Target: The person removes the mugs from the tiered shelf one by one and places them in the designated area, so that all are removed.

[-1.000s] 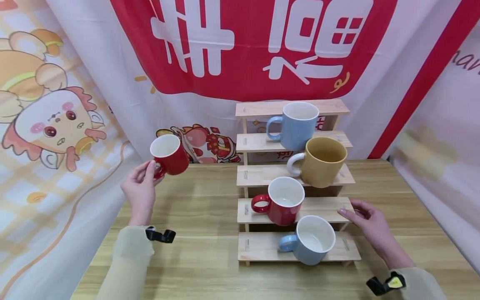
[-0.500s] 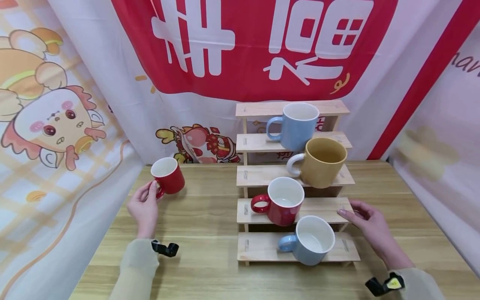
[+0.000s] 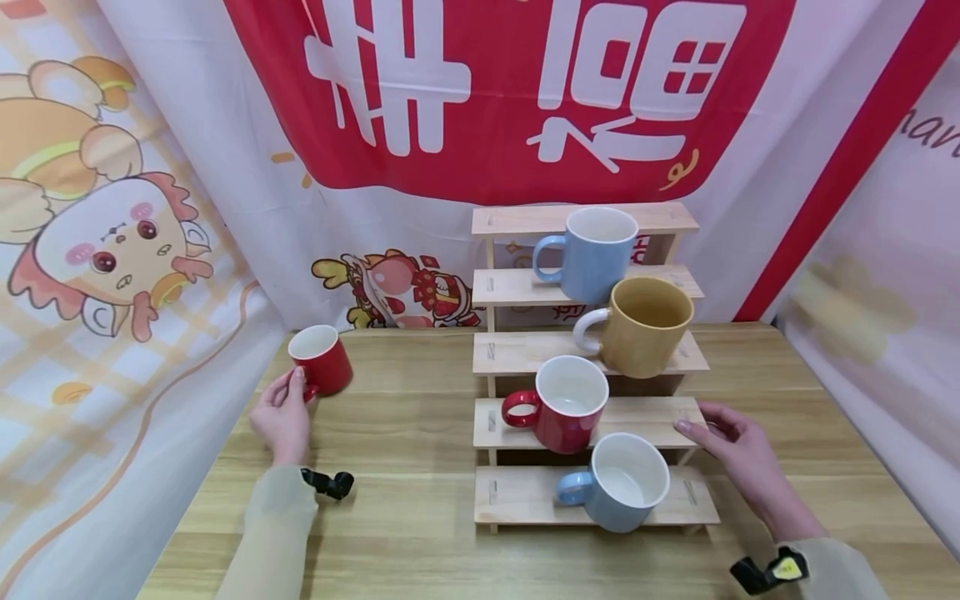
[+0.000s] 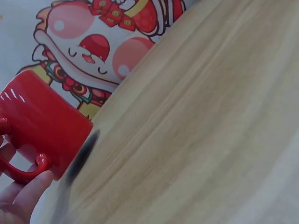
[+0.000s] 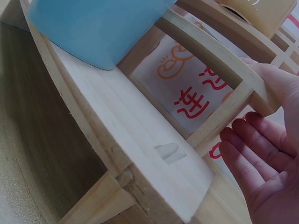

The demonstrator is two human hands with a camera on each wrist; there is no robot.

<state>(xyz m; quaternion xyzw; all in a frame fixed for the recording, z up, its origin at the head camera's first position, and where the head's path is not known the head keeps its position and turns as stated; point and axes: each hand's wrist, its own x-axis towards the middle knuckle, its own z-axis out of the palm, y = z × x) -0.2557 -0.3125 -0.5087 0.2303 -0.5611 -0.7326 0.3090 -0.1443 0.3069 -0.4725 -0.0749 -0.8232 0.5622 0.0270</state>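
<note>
At the far left of the table, my left hand point(image 3: 283, 421) pinches the handle of a red mug point(image 3: 330, 367). Seen from the left wrist, the mug point(image 4: 44, 116) has its base at or just over the tabletop; I cannot tell if it touches. My right hand point(image 3: 742, 458) grips the right end of the second-lowest shelf of a wooden tiered rack point(image 3: 652, 421), thumb on top. In the right wrist view its fingers point(image 5: 257, 135) curl beside the rack's frame. Standing on the rack are a blue mug point(image 3: 598, 267), a yellow mug point(image 3: 648, 342), another red mug point(image 3: 566, 425) and a light blue mug point(image 3: 622, 500).
The rack stands on a wood-grain table point(image 3: 405, 467), right of centre. Printed cloth point(image 3: 390, 217) hangs behind the table and along both sides. The top shelf point(image 3: 517, 218) of the rack lies close to the back cloth.
My left hand has lowered the red mug from in front of the back cloth to the table's back left, shifting slightly left at the end. The right hand stays on the rack.
</note>
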